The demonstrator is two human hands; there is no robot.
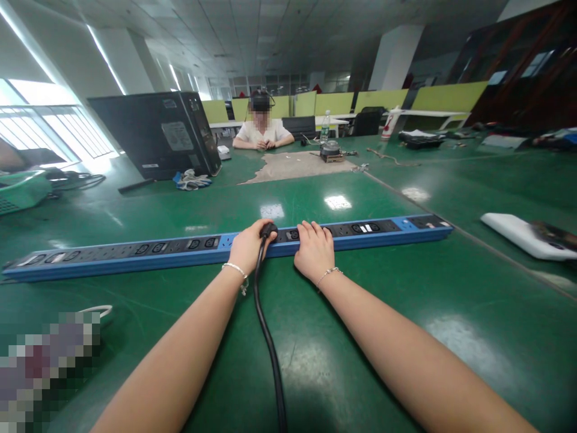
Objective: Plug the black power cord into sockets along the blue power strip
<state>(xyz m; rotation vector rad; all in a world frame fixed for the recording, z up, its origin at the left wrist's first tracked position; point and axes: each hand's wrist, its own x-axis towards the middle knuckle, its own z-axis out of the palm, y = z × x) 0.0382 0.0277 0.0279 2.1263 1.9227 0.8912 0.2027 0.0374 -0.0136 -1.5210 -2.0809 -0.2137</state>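
A long blue power strip (148,260) with black socket panels lies across the green table, its left end nearer the picture's edge. My left hand (249,248) is closed around a black plug (269,229) at the middle of the strip. Whether the plug is seated in a socket cannot be seen. From it a thick black cable (267,337) runs down towards me between my forearms. Just right of the plug, my right hand (315,251) grips the strip, fingers bent over its top and covering some sockets.
A black computer case (175,135) stands at back left, with gloves (192,180) beside it. Across the table sits a person (262,132). A green basket (24,191) is at far left, a white object (525,236) at right, and a pixelated item (45,367) at front left.
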